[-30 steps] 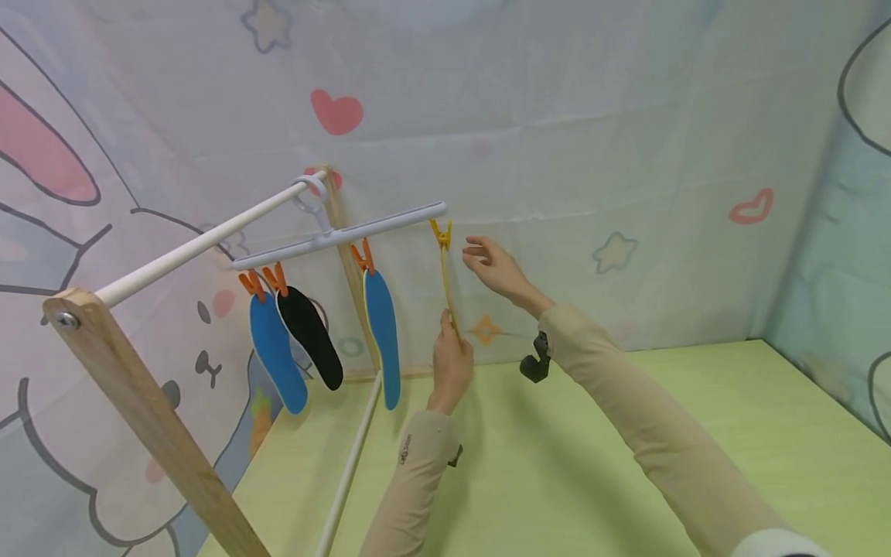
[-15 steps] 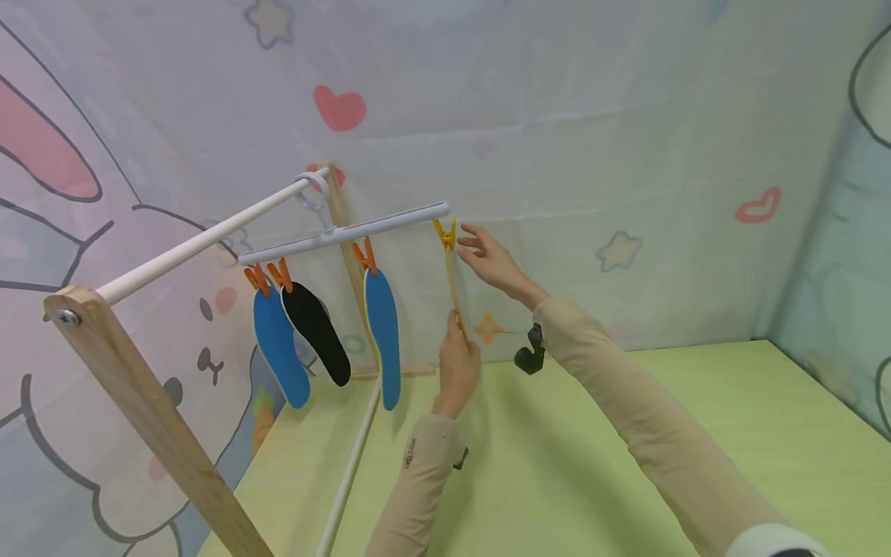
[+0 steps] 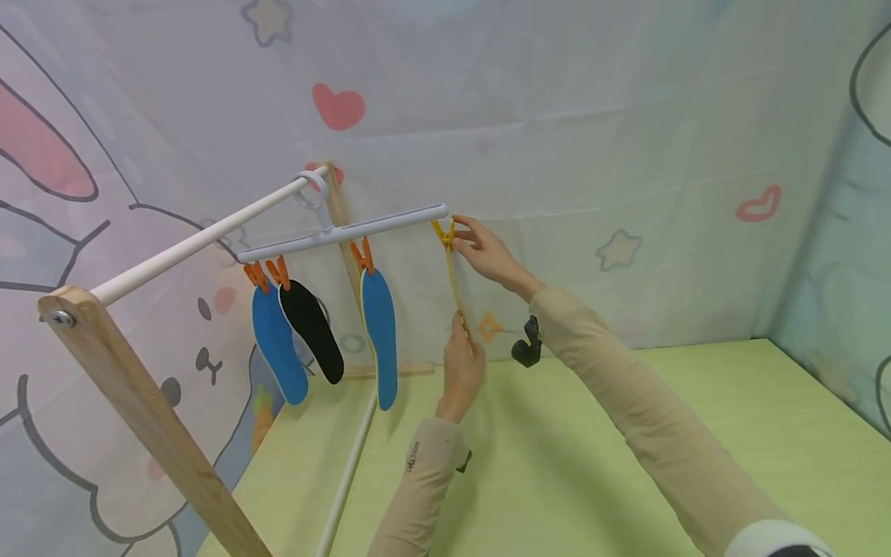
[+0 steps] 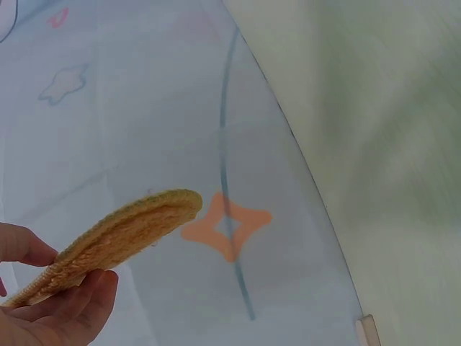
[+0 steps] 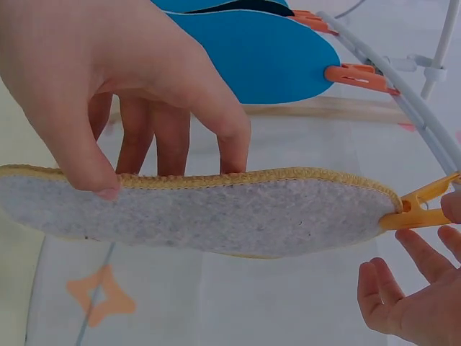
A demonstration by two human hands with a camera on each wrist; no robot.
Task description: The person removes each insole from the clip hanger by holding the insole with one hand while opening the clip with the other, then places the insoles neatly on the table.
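A beige insole with a fuzzy grey face (image 5: 288, 216) and yellow trim hangs edge-on from a yellow clothespin (image 3: 446, 236). That clothespin is at the right end of a pale hanger (image 3: 390, 224). My left hand (image 3: 462, 371) pinches the insole's lower part, thumb on the grey face and fingers behind. The insole's end (image 4: 144, 209) sticks out past that hand in the left wrist view. My right hand (image 3: 487, 251) is at the clothespin, a fingertip against one lever and the other fingers loosely spread. The clothespin's levers stand apart.
Two blue insoles (image 3: 380, 333) and a black insole (image 3: 309, 325) hang from orange clothespins (image 3: 363, 254) left of my hands. The hanger hooks over a white rod (image 3: 209, 236) on a wooden frame (image 3: 146, 410). Below lies a light green tabletop (image 3: 592, 464).
My right hand has moved left and slightly up to reach the yellow clothespin. The left hand, still holding the insole, has shifted a little right and down.
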